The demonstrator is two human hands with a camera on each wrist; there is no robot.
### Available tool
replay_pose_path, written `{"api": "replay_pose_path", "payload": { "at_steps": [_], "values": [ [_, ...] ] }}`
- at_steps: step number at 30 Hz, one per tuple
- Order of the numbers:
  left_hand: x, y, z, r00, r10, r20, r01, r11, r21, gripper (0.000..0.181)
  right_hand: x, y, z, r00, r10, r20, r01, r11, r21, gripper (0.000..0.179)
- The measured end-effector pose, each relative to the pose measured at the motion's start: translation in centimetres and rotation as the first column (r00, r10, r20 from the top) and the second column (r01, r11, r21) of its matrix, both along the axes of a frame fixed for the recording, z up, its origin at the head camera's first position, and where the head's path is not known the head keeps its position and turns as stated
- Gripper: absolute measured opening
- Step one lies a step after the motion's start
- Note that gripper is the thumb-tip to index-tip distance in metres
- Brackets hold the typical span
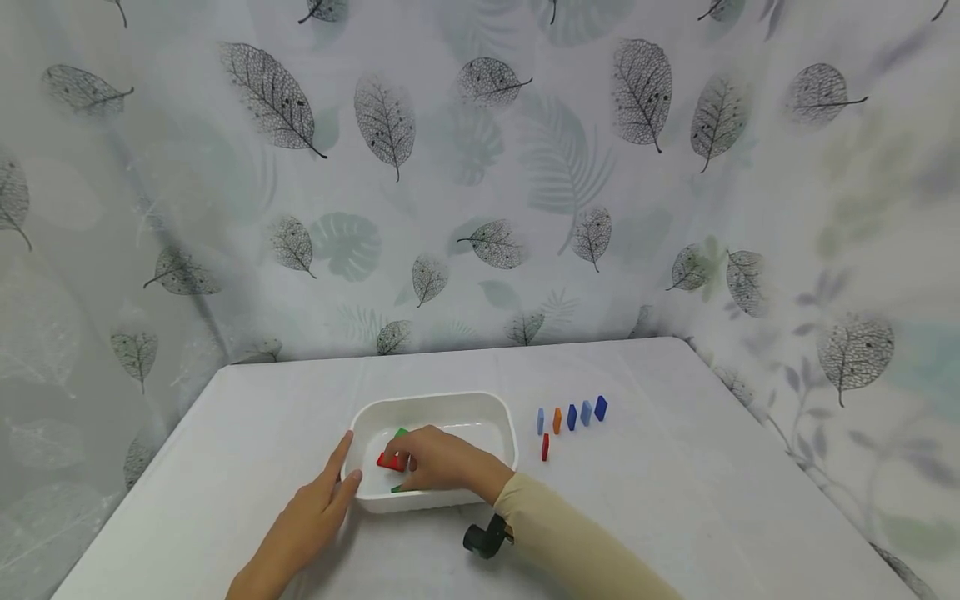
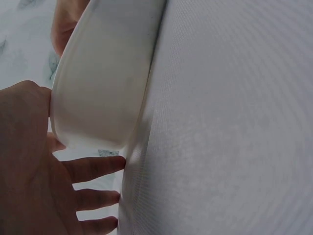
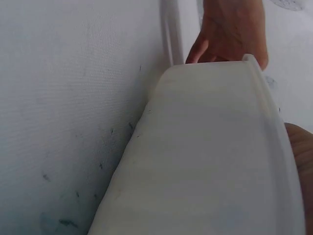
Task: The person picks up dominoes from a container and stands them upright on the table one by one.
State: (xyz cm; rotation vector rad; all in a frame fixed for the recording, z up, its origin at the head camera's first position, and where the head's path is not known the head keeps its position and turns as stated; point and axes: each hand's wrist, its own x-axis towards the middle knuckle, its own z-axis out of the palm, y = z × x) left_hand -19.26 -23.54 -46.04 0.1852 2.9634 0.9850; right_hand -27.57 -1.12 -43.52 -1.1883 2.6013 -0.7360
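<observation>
"What's hidden at the right hand (image 1: 438, 460)?"

"Mostly its grip. Its fingers bend down into the white tray (image 1: 468, 425), toward a red piece (image 1: 395, 464). The hand's own back covers part of them, and the right wrist view meets only the tray's outer wall. Whether they pinch the red piece, one cannot tell."

"Where's that piece, then?"

"Inside the tray, on its nine o'clock side, right at those fingertips and partly under them. From the middle of the hand, a green piece (image 1: 401, 432) peeks out at ten o'clock; another green piece (image 1: 398, 490) shows at eight, mostly covered by the hand and the near rim."

"And the left hand (image 1: 311, 512)?"

"At the tray's nine o'clock end, fingers straight and spread, thumb and forefinger touching the rim. The forearm is cut off below, as is the right sleeve (image 1: 573, 537)."

"Anything else on the counter (image 1: 675, 500)?"

"Five small pieces (image 1: 572, 417) in a row, between two and three o'clock of the tray."
</observation>
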Motion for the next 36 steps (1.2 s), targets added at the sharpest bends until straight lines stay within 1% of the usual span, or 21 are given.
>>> {"api": "replay_pose_path", "payload": {
  "at_steps": [4,8,10,15,18,21,23,26,28,31,36],
  "values": [
    [0.0,0.0,-0.1,1.0,-0.009,-0.004,0.009,1.0,0.001,0.067,-0.4,-0.7,-0.3,0.998,0.049,-0.036,-0.048,0.998,0.034,0.03],
    [-0.1,0.0,-0.1,1.0,-0.013,-0.001,0.013,1.0,-0.011,0.068,-0.4,-1.2,-0.2,0.995,0.061,-0.078,-0.053,0.994,0.099,0.028],
    [-0.1,0.0,-0.1,1.0,-0.012,0.0,0.012,1.0,-0.013,0.068,-0.4,-1.3,-0.1,0.995,0.047,-0.084,-0.036,0.991,0.127,0.027],
    [-0.2,0.0,-0.1,1.0,-0.008,0.011,0.008,1.0,-0.011,0.069,-0.4,-1.4,-0.3,0.998,0.002,-0.067,0.009,0.986,0.167,0.02],
    [-0.2,0.1,-0.2,1.0,-0.005,0.02,0.005,1.0,-0.014,0.069,-0.5,-1.4,-0.7,0.995,-0.026,-0.096,0.045,0.98,0.196,0.016],
    [-0.2,0.1,-0.3,1.0,-0.003,0.022,0.003,1.0,-0.011,0.069,-0.6,-1.3,-1.1,0.985,-0.071,-0.155,0.104,0.97,0.218,0.014],
    [-0.2,0.1,-0.3,1.0,0.002,0.028,-0.002,1.0,-0.013,0.069,-0.6,-1.2,-1.3,0.974,-0.103,-0.201,0.148,0.964,0.223,0.012],
    [-0.2,0.1,-0.3,0.999,0.005,0.034,-0.004,1.0,-0.021,0.069,-0.8,-1.0,-1.4,0.959,-0.139,-0.246,0.197,0.954,0.227,0.009],
    [-0.2,0.1,-0.3,0.999,0.008,0.042,-0.007,1.0,-0.025,0.069,-0.8,-0.9,-1.4,0.953,-0.16,-0.258,0.221,0.948,0.23,0.007],
    [-0.3,0.2,-0.3,0.999,0.002,0.036,-0.001,1.0,-0.023,0.069,-0.9,-0.4,-1.4,0.947,-0.184,-0.263,0.248,0.94,0.233,0.006],
    [-0.3,0.2,-0.1,0.999,0.006,0.037,-0.005,1.0,-0.02,0.069,-0.8,0.5,-0.9,0.948,-0.204,-0.245,0.262,0.935,0.237,0.013]
  ]
}}
